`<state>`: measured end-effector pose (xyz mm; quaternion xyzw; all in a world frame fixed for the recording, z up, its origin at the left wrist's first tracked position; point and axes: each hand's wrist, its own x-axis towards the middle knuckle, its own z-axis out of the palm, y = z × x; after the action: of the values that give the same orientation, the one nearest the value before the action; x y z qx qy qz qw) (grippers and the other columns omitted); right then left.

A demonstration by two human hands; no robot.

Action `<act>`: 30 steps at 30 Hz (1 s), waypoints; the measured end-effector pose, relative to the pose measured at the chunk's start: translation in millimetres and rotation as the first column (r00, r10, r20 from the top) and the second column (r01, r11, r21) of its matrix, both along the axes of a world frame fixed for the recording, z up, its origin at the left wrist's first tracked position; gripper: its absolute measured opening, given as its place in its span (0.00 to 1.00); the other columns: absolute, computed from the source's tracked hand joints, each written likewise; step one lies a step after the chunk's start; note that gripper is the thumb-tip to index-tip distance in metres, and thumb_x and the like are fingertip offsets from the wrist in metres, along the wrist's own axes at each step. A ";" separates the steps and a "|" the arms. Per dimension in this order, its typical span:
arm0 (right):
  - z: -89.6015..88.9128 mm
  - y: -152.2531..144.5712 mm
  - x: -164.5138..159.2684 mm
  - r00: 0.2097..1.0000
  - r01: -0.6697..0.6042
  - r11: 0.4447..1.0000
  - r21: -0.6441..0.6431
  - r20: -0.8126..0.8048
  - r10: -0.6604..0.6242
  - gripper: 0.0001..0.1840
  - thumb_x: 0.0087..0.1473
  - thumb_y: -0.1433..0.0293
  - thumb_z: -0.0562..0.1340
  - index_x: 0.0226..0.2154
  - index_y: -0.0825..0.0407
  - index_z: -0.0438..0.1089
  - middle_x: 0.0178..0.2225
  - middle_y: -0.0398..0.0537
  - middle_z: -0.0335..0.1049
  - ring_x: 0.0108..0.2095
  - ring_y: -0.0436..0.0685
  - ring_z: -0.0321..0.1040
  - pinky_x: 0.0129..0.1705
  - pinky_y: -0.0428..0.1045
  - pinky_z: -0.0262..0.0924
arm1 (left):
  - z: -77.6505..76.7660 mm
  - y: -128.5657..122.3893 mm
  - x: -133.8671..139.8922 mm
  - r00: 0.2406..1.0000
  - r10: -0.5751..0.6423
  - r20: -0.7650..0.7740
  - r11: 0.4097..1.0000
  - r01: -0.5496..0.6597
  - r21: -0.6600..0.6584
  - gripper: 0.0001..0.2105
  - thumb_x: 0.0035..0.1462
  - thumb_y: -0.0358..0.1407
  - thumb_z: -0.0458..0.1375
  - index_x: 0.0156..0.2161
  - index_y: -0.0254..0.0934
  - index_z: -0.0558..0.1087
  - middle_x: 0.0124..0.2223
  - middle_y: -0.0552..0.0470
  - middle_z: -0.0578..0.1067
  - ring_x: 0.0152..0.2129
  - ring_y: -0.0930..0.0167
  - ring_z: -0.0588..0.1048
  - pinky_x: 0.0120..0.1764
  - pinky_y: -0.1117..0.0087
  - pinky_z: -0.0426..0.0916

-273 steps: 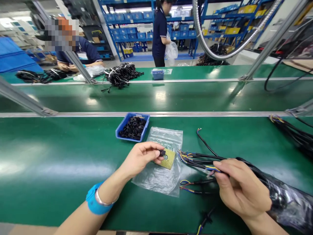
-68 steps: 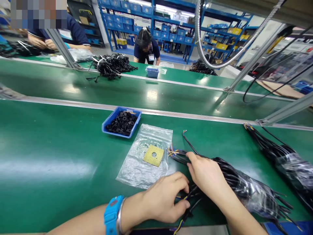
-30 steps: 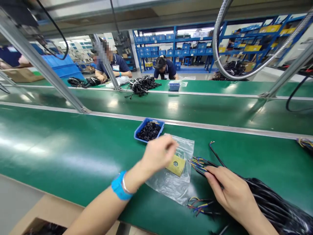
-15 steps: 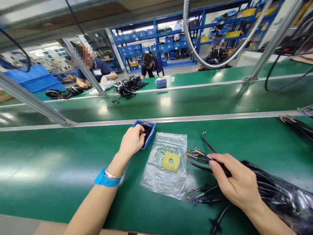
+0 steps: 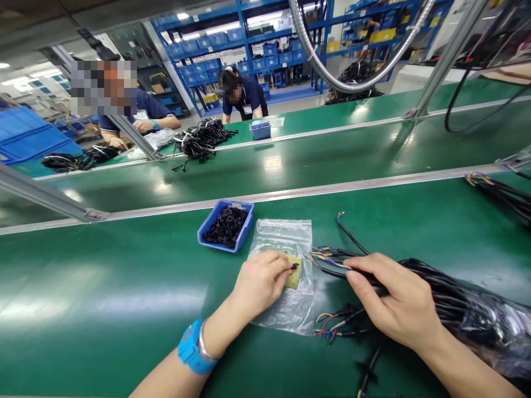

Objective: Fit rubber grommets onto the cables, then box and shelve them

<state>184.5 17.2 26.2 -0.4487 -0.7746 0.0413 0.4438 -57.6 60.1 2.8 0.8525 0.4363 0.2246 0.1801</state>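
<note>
My left hand (image 5: 263,282) is closed in a pinch on a small black part (image 5: 294,266), just over a yellow square pad (image 5: 293,279). That pad lies on a clear zip bag (image 5: 280,232) and is partly hidden by my fingers. My right hand (image 5: 394,298) is closed round a black cable (image 5: 365,262) near its end, where thin yellow, blue and brown wires (image 5: 327,255) fan out. Beneath this hand lies a bundle of black cables (image 5: 440,287). More stripped cable ends (image 5: 332,326) lie below the bag's right side.
A blue bin (image 5: 203,235) of small black parts stands left of the bag. Behind it runs a metal rail (image 5: 282,193). Another cable bunch (image 5: 498,193) lies at right. Across the line, two people work near black cable heaps (image 5: 203,138). A metal conduit (image 5: 332,83) hangs overhead.
My left hand has left the blue bin and moved right and down to the yellow pad, with a small black part in its fingertips. My right hand stays at the cable.
</note>
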 end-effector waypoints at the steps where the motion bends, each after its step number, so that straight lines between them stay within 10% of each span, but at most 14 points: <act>1: 0.0 0.0 0.0 1.000 -0.004 1.000 -0.006 0.004 0.004 0.07 0.56 0.74 0.60 0.39 0.52 0.69 0.31 0.46 0.72 0.29 0.51 0.69 0.32 0.47 0.65 | -1.8 -1.1 2.0 0.997 -0.019 -0.078 0.995 0.027 0.096 0.08 0.59 0.31 0.53 0.36 0.35 0.75 0.40 0.46 0.78 0.36 0.66 0.74 0.40 0.62 0.67; 11: 0.5 0.5 -1.2 0.999 -0.041 0.999 -0.013 0.008 0.041 0.07 0.55 0.75 0.60 0.39 0.53 0.69 0.31 0.47 0.72 0.30 0.51 0.69 0.33 0.47 0.66 | 8.4 -8.4 23.7 0.858 -0.098 -0.503 0.933 0.255 0.254 0.08 0.56 0.27 0.55 0.26 0.34 0.71 0.32 0.48 0.72 0.31 0.64 0.68 0.31 0.62 0.61; 16: 2.7 1.5 -3.4 0.998 -0.045 0.997 0.059 -0.035 0.047 0.13 0.54 0.77 0.59 0.42 0.52 0.69 0.34 0.46 0.74 0.32 0.52 0.71 0.34 0.47 0.68 | 19.2 0.4 12.7 1.000 0.020 0.005 0.997 -0.020 -0.073 0.05 0.57 0.28 0.53 0.32 0.36 0.71 0.39 0.47 0.76 0.38 0.66 0.72 0.41 0.62 0.66; 19: 6.3 -1.0 -6.9 0.994 -0.095 0.994 0.061 -0.056 0.099 0.16 0.53 0.79 0.57 0.43 0.51 0.69 0.35 0.47 0.73 0.34 0.53 0.71 0.36 0.48 0.69 | 35.2 0.9 13.9 0.834 0.286 0.471 0.883 -0.038 -0.468 0.03 0.54 0.31 0.56 0.29 0.36 0.67 0.43 0.46 0.77 0.41 0.67 0.74 0.42 0.65 0.68; 22: 11.2 -5.1 -11.3 0.987 -0.141 0.988 0.061 -0.071 0.145 0.16 0.52 0.81 0.58 0.43 0.53 0.70 0.36 0.50 0.73 0.35 0.53 0.70 0.36 0.49 0.68 | 44.0 -5.7 25.7 0.635 0.454 0.625 0.723 0.147 -0.675 0.08 0.49 0.32 0.60 0.25 0.35 0.64 0.42 0.46 0.78 0.31 0.71 0.77 0.34 0.70 0.69; 30: 14.3 -7.4 -15.8 0.969 -0.189 0.982 -0.005 -0.163 0.186 0.12 0.53 0.80 0.61 0.40 0.54 0.73 0.30 0.49 0.71 0.30 0.51 0.68 0.31 0.46 0.67 | 23.7 -27.0 40.5 0.351 0.573 0.740 0.455 0.615 -0.644 0.11 0.50 0.30 0.64 0.41 0.34 0.73 0.39 0.50 0.78 0.30 0.76 0.77 0.34 0.78 0.72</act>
<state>168.6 9.8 40.4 -0.3730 -0.7746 0.1273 0.4946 -17.1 33.1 26.5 0.3268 0.2778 0.3975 0.8112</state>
